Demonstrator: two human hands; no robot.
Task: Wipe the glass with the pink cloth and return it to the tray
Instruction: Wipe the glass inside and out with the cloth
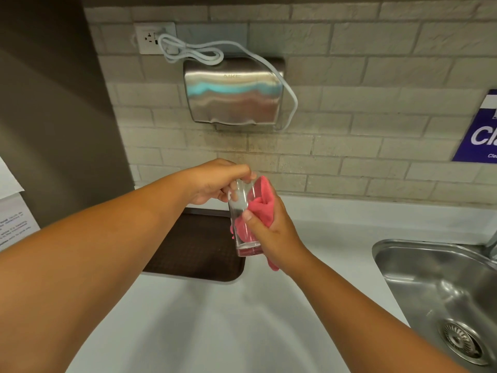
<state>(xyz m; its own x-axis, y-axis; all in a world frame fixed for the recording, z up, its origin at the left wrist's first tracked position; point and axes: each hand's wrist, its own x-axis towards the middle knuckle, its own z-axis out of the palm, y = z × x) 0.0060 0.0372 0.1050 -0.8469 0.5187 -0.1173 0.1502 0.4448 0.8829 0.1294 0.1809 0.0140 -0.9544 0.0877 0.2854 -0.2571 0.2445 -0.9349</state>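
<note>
Beige brick-tile wall (349,84) behind a white counter (242,319), with perhaps a steel hand dryer (234,95).

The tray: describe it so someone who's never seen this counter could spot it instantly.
Start at the steel hand dryer on the tiled wall and drop straight down to the white counter. The tray lies flat there, left of the sink, partly behind the left hand. It is the only dark brown thing on the counter.

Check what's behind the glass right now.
Pink cloth sits behind the glass, pressed on by the right hand; the left hand holds the rim. Brown tray lies below-left. Cloth hides the glass's far side.
</note>
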